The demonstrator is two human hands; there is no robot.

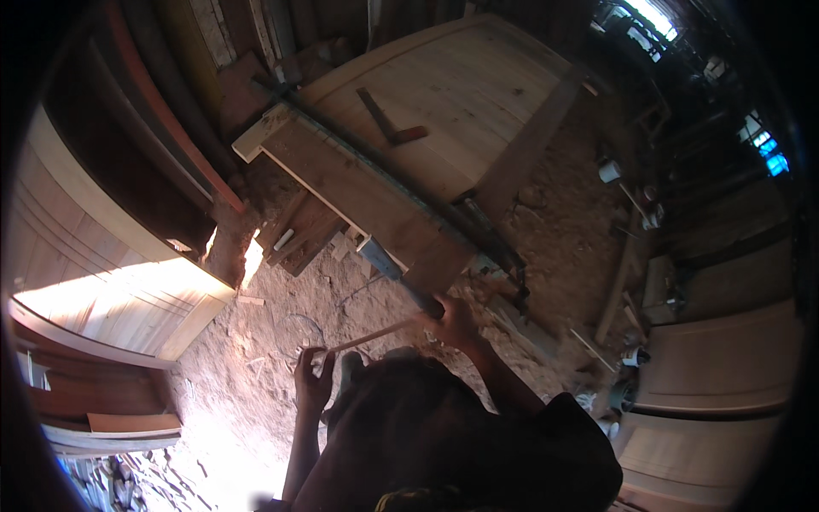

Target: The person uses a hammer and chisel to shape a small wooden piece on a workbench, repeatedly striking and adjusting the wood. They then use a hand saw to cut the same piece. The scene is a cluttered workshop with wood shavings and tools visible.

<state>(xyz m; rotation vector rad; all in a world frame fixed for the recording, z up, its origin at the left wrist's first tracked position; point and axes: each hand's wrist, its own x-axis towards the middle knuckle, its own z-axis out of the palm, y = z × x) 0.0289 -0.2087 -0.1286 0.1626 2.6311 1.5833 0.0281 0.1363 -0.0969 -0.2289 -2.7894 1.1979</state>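
Wood strip (373, 336) lay in the left hand (314, 377), grip narrow. The right hand (455, 324) held a bluish tool (399, 277).

I could slide the left hand (314, 380) leftward over the dirt floor (230, 350) as far as the big light wooden panel (94, 230), but toward the right hand (452, 324) a thin strip (373, 336) bars the gap between the two. Ahead of the right hand, I have the blue-grey tool (399, 280) and the brown board (341, 188) in my way, with a long dark bar (388, 177) crossing behind. Past that bar, the broad wooden surface (461, 94) gives me flat room around an L-shaped square (409, 134).
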